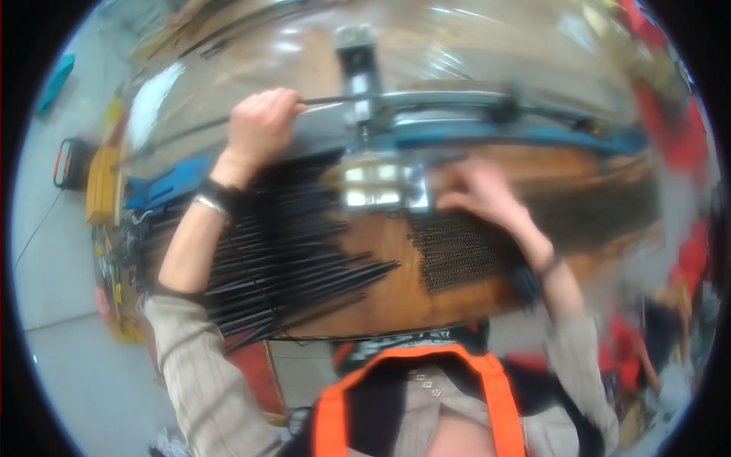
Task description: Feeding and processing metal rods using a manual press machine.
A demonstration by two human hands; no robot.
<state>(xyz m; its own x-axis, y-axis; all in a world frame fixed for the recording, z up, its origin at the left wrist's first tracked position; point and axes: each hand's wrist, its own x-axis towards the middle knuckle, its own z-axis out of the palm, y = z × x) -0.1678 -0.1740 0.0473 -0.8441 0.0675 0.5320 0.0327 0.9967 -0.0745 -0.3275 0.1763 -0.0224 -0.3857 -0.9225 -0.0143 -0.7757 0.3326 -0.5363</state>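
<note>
My left hand (263, 126) is closed in a fist round a thin dark rod (324, 100). The rod runs sideways across the bench into an upright metal clamp-like fixture (362, 84). To the right, my right hand (483, 190) is smeared by motion, its fingers beside a shiny metal block (373, 186) at the foot of the fixture. Whether those fingers hold anything is not visible. Beneath my left forearm lie several loose black rods (282, 251). Nearer my right arm is a bundle of ridged, spring-like or threaded pieces (464, 251).
A blue and grey metal rail (518, 133) stretches right from the fixture. Clear plastic sheeting (472, 46) covers the far side of the wooden bench (381, 293). At the left are a blue metal part (171, 183), a yellow box (103, 185) and several tools. People and red items blur at right.
</note>
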